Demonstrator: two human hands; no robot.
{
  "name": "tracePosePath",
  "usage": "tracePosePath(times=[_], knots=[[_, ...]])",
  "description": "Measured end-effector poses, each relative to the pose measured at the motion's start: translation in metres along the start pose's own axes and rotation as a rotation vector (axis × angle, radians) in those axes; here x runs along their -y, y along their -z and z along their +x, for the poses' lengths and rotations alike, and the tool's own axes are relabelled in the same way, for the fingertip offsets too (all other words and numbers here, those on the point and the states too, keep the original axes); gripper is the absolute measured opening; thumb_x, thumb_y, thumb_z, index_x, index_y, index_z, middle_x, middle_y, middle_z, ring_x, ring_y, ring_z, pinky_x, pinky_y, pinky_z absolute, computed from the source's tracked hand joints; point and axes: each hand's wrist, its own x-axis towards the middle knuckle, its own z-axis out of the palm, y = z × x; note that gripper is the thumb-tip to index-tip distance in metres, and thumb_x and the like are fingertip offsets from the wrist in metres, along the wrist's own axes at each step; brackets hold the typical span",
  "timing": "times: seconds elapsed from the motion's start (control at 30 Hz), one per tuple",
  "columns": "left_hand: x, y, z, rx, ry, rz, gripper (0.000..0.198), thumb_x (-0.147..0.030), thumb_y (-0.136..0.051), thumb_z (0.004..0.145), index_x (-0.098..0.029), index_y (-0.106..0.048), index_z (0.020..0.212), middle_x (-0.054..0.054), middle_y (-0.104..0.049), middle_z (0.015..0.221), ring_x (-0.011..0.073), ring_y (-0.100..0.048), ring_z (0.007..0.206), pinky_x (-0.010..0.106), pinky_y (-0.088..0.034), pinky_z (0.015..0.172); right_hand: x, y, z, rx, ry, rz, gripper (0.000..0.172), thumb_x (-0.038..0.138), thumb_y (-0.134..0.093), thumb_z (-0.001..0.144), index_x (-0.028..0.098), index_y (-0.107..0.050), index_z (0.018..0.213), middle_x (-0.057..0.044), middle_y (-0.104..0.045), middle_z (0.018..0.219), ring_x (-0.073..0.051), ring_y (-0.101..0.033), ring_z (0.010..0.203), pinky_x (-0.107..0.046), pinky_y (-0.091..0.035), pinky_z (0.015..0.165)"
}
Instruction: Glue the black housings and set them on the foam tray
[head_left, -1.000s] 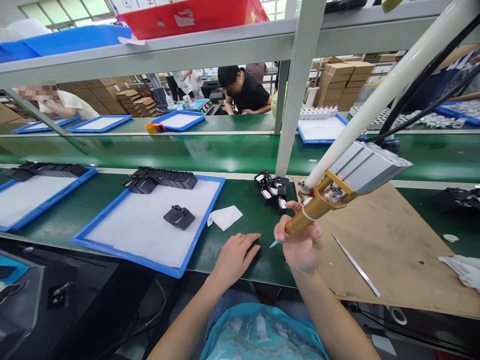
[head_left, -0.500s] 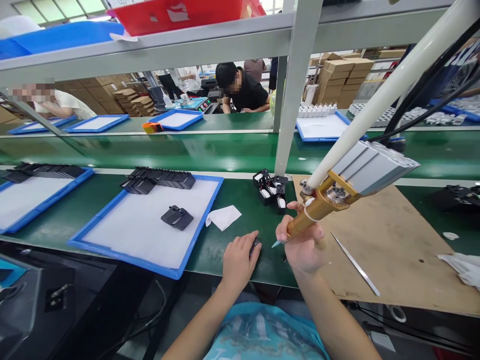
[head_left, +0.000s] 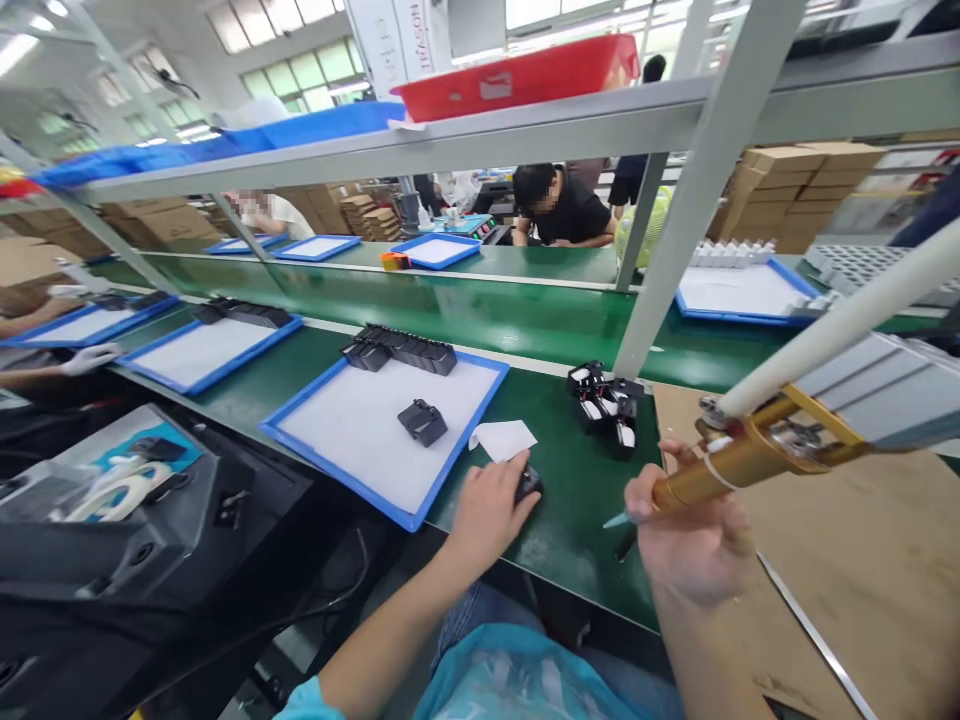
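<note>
On the green bench, my left hand (head_left: 484,510) is closed around a small black plastic part (head_left: 529,484), thumb and fingers on its sides. My right hand (head_left: 694,540) grips a gold cylindrical dispensing tool (head_left: 694,487), which slants up to the right. A teal nozzle tip (head_left: 617,520) points from its lower end towards the black part, apart from it. Between and beyond the hands lies a cluster of black parts (head_left: 600,405) with white insides. Left of my left hand is a white paper (head_left: 504,440).
A blue-rimmed tray (head_left: 431,503) holds a row of black parts and a single black part (head_left: 422,422). A white pole (head_left: 832,310) slants over a brown board (head_left: 847,560) bearing a metal strip (head_left: 814,635). Co-workers sit across the bench and at far left.
The view has swung left, so the bench things appear further right. My left hand, with the black part, has moved towards the tray and paper. My right hand still grips the tool.
</note>
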Motion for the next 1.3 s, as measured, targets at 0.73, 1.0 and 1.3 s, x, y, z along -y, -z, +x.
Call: tracePosePath(times=[0.73, 1.0, 1.3], knots=[[0.142, 0.028, 0.041, 0.116, 0.488, -0.03, 0.093, -0.045, -0.073, 0.07, -0.019, -0.029, 0.148, 0.022, -0.039, 0.139, 0.0435, -0.035, 0.13, 0.055, -0.037, 0.101, 0.0, 0.002, 0.007, 0.002, 0.001, -0.002, 0.037, 0.052, -0.055, 0.078, 0.027, -0.063, 0.104, -0.004, -0.06, 0.113, -0.01, -0.052, 0.049, -0.031, -0.041, 0.043], [0.133, 0.042, 0.018, -0.161, 0.516, -1.118, 0.091, -0.055, -0.068, 0.067, -0.025, -0.032, 0.146, 0.011, -0.056, 0.122, 0.0334, -0.053, 0.117, 0.051, -0.04, 0.102, 0.001, 0.005, 0.008, -0.01, 0.01, -0.02, 0.036, 0.053, -0.056, 0.078, 0.027, -0.064, 0.1, -0.005, -0.063, 0.112, -0.01, -0.051, 0.048, -0.031, -0.041, 0.042], [0.059, 0.05, -0.001, -0.173, 0.376, -1.725, 0.101, -0.087, -0.029, 0.071, -0.026, -0.025, 0.151, 0.016, -0.052, 0.136, 0.039, -0.046, 0.13, 0.059, -0.041, 0.096, 0.002, 0.017, 0.015, -0.049, -0.006, -0.015, 0.039, 0.053, -0.063, 0.071, 0.032, -0.065, 0.103, 0.0, -0.065, 0.11, -0.013, -0.052, 0.046, -0.033, -0.039, 0.041]])
